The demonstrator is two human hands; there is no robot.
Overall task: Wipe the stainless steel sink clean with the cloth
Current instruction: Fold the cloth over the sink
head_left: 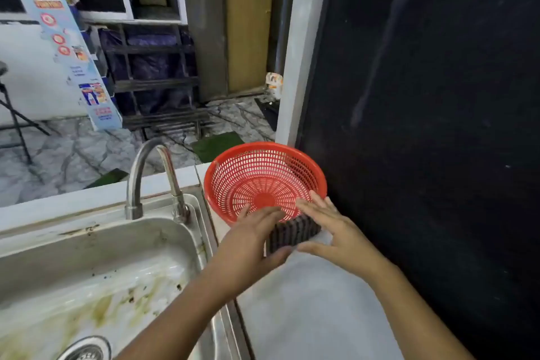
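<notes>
A: Where is the sink (96, 245), and what is its condition?

B: The stainless steel sink fills the lower left of the head view. Its basin carries yellow-green smears and dark specks. The drain (84, 352) sits at the bottom edge. A curved tap (152, 175) stands on the back rim.

A: Where is the cloth (292, 232)?

B: The dark, ribbed cloth lies folded on the pale bench (309, 307) to the right of the sink, just in front of the red basket (264, 181). It is outside the basin.

A: What is the state of the left hand (251, 242)?

B: The left hand reaches across the sink's right rim. Its grip is closed on the cloth: the thumb lies under the near edge and the fingers lie over the top.

A: And the right hand (336, 231)?

B: The right hand lies at the cloth's right side with its grip open. The fingers are straight and spread; the fingertips (314, 196) touch the near wall of the red basket. The thumb points toward the cloth's near corner. Whether the palm presses the cloth cannot be told.

A: What stands around the work area?

B: A black wall (423, 96) rises just right of the bench. The basket rests tilted at the back of the bench. Beyond the bench are a marbled floor (73, 152), a blue printed sign (79, 58) and a dark rack (155, 79).
</notes>
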